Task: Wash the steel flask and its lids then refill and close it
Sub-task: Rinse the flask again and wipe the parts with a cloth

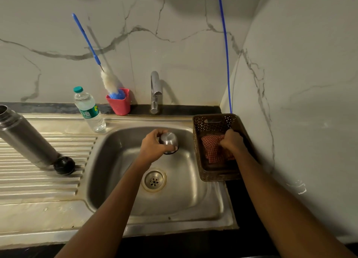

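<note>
I see the steel drainboard (38, 180) left of my left hand (153, 147) grip — flask (25, 139), black lid (64, 165), water bottle (88, 110) on it.

Steel flask (27, 139) seems partly cut off left.

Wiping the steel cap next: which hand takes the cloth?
Right, probably. The right hand grips the red checked cloth in the brown perforated basket; the left hand holds the domed steel cap above the steel sink.

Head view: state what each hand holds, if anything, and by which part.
The left hand grips the steel cup lid round its side; the right hand grips the red checked cloth at its right edge, inside the basket.
</note>
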